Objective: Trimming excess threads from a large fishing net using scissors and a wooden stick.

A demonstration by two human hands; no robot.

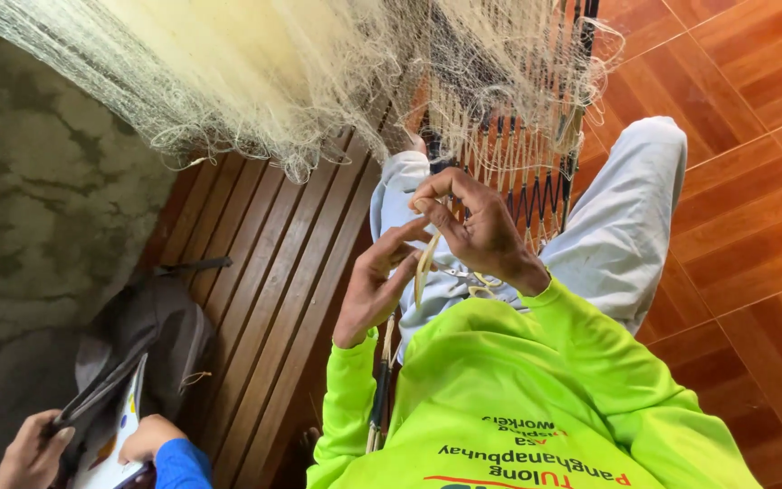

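Observation:
A pale fishing net (300, 72) hangs down from the top over my lap. My right hand (481, 235), in a neon green sleeve, is closed on the upper end of a thin pale netting needle (421, 272), right at the net's lower edge. My left hand (375, 285) is just to the left of it. Its fingers are stretched out and their tips touch the needle and the right hand. My grey trousers (626, 226) lie beneath both hands.
I sit on a brown slatted wooden bench (273, 281). A grey backpack (151, 335) lies at its left end, where another person's hands (33, 448) hold a flat card. A black net frame (509, 163) stands ahead, with concrete floor on the left and reddish tiles (753, 181) on the right.

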